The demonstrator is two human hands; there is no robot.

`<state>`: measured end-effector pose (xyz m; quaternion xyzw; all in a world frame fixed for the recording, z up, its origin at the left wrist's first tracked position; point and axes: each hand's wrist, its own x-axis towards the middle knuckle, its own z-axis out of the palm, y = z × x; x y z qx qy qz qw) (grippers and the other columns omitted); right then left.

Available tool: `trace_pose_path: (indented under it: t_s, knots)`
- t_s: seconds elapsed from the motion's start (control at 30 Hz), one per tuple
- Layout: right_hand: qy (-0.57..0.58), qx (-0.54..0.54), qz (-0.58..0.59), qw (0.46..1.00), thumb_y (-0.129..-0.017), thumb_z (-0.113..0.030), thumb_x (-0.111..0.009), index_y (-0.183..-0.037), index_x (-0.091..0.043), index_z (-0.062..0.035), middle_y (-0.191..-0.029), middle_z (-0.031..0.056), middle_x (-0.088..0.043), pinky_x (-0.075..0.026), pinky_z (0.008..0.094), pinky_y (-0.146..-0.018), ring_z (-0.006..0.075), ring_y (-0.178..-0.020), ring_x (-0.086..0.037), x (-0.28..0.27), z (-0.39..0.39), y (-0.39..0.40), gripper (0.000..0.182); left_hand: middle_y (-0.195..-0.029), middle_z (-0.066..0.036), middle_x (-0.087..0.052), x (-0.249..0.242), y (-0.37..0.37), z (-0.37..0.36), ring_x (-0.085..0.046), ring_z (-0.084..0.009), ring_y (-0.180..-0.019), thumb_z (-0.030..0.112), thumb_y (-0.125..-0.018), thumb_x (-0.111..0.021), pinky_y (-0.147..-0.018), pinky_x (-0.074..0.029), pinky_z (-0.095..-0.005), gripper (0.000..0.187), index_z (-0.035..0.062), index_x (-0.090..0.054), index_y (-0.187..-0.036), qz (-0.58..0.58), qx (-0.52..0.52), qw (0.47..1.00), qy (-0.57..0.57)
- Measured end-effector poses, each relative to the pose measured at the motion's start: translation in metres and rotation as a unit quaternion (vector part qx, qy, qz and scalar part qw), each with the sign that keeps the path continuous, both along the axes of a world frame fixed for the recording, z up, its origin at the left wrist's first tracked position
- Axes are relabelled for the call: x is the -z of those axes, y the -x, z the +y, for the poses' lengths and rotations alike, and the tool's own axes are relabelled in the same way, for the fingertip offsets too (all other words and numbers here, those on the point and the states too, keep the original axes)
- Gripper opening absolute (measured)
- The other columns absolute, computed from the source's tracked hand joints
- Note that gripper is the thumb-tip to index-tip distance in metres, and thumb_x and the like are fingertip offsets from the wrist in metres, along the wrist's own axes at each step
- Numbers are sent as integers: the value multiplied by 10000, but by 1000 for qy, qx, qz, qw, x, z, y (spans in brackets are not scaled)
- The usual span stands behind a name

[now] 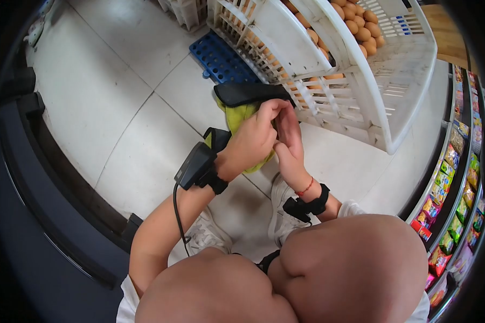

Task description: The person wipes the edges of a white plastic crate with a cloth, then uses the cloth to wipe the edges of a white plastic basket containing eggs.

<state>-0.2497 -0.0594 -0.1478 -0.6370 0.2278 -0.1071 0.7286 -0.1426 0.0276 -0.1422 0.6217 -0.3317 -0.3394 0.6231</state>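
Note:
A yellow-green cloth item (237, 116) with black trim lies on the floor against the white crate, below and behind my hands. Its black upper part (248, 94) is folded over at the top. My left hand (251, 137) is over it, fingers curled in and their tips meeting the fingers of my other hand; what they pinch, if anything, is hidden. Palm turned inward, my right hand (291, 140) has its fingers stretched forward and its thumb toward my left hand. A black device (193, 167) with a cable is strapped to my left wrist.
White plastic crates (355, 102) hold brown eggs (361, 29) at the upper right. A blue perforated plastic piece (221, 56) lies beside them on the tiled floor (140, 129). Shelves of colourful snack packets (447, 177) line the right; a dark cabinet (43, 231) stands left.

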Motion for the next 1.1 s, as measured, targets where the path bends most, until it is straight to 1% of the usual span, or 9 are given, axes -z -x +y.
trace_pose_path:
  t_s: [0.23,0.47,0.57,0.67,0.77,0.87,0.93,1.07,1.1]
  knots:
    - [-2,-14,28,1000,-724,65,-384,-1501,-82,16,-1571,164,-93,-79,352,-1181,259,-1463,-90,14,-5,-1,835,-1197,-283,-555,35,-4,-1,-526,-418,-1162,-80,-788,-371,-992,-427,-433,475,-46,-395,-1261,-47,-3,998,-39]
    - [7,-21,-6,1000,-721,80,-373,-1509,-59,3,-1583,152,-59,-52,332,-1173,244,-1469,-54,9,6,0,852,-1203,-301,-542,32,19,3,-523,-436,-1151,-71,-788,-384,-988,-429,-441,473,-49,-392,-1261,-26,-43,999,-9]
    - [-49,-18,14,999,-721,89,-361,-1510,-54,0,-1587,147,-42,-42,333,-1173,241,-1470,-41,9,13,11,851,-1253,-262,-518,26,29,11,-498,-392,-1226,-98,-779,-349,-1030,-400,-397,485,-51,-389,-1260,-11,-31,998,-55]
    - [-68,-43,15,997,-728,87,-365,-1510,-57,0,-1586,148,-50,-50,339,-1174,247,-1468,-52,3,12,15,845,-1218,-315,-530,19,35,14,-519,-456,-1136,-68,-789,-397,-989,-426,-450,457,-77,-386,-1246,-30,-65,996,-54]
    - [-13,-47,18,999,-740,76,-374,-1507,-68,4,-1581,153,-78,-73,347,-1175,257,-1465,-79,5,5,14,829,-1253,-300,-515,9,30,12,-502,-439,-1170,-78,-787,-389,-1009,-414,-437,463,-80,-383,-1250,-32,-65,992,-108]
    - [61,-47,32,997,-755,56,-387,-1504,-77,11,-1573,168,-106,-95,353,-1174,266,-1460,-106,1,-4,6,813,-1348,-256,-451,23,20,2,-438,-364,-1291,-107,-771,-353,-1084,-350,-392,499,-59,-368,-1268,-87,-50,995,-23]
    - [71,-44,30,996,-754,49,-394,-1503,-83,14,-1570,172,-114,-100,352,-1173,267,-1459,-113,11,-4,6,812,-1381,-239,-420,28,12,-3,-404,-334,-1325,-115,-769,-342,-1112,-314,-390,514,-51,-350,-1279,-30,-5,999,11]
    - [63,-13,15,998,-742,43,-396,-1504,-83,13,-1564,173,-131,-105,346,-1172,267,-1457,-123,12,2,1,825,-1380,-215,-425,27,11,-6,-410,-302,-1323,-120,-765,-331,-1118,-302,-380,522,-49,-341,-1282,26,-15,999,17]
    - [61,-13,17,998,-742,43,-396,-1504,-83,13,-1564,173,-131,-105,346,-1172,267,-1457,-123,10,4,1,825,-1376,-210,-428,28,14,-8,-410,-296,-1323,-122,-761,-328,-1120,-297,-376,519,-48,-344,-1275,83,-40,996,5]
